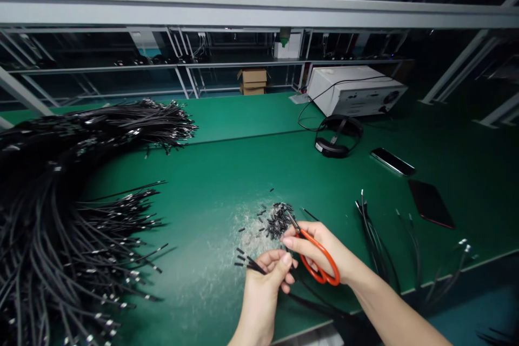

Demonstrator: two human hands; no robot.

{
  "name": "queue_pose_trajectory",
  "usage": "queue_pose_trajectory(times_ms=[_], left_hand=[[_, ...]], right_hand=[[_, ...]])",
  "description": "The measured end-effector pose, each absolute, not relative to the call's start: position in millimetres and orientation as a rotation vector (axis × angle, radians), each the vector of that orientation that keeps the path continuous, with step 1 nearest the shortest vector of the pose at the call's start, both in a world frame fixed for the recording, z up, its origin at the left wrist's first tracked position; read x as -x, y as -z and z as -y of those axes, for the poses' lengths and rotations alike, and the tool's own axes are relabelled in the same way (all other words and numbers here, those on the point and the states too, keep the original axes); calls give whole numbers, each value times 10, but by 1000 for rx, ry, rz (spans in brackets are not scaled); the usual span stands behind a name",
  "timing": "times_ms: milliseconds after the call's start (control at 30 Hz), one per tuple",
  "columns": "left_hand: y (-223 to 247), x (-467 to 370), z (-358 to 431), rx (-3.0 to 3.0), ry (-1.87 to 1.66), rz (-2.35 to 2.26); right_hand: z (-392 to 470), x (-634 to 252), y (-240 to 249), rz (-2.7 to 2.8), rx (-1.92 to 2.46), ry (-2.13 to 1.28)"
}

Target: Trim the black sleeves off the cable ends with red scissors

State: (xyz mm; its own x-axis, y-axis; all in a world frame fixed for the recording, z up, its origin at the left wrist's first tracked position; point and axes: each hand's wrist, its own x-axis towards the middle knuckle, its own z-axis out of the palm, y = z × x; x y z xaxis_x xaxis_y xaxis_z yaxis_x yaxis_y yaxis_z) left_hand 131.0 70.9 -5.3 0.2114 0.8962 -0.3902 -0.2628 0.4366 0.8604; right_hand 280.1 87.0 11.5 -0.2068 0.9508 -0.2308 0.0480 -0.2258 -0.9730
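My left hand (267, 275) is closed around several thin black cables (255, 265), their tips sticking out to the left of the fist. In my right hand (320, 243) is a pair of scissors (330, 265) with orange-red handles, its dark blades pointing up and left. The two hands are close together near the table's front edge. Just beyond the blades lies a pile of short black cut pieces (278, 221), with pale scraps scattered beside it. The cables' other ends trail down to the right beneath my right forearm.
A large heap of black cables (52, 200) covers the left side of the green table (211, 173). To the right lie a small cable bundle (373, 243), a phone (392, 161) and a dark flat device (432, 203). Behind them sit a black headset (336, 143) and a white machine (357, 92).
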Motion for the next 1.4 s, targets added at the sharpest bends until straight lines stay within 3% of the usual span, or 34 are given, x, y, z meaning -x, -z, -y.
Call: queue_pose_trajectory(times_ms=[500,767,1067,1200,1400], left_hand=[[170,-1403,-709,-701,-1026,-1079],[209,-1428,-717,-685,-1091,-1114],[67,-1352,-656,-605,-936,-1011],[35,-1299,-651,-532,-847,-958],[78,-1298,-648,-511,-842,-936]], right_hand=[[-889,-2881,-197,1356,1272,-1535],[-840,-2728,-207,1455,1400,-1201],[-882,-2788,-239,1454,1318,-1479],[-866,-2870,-231,1691,1411,-1197],[-748,-3037,-130,2257,1611,-363]])
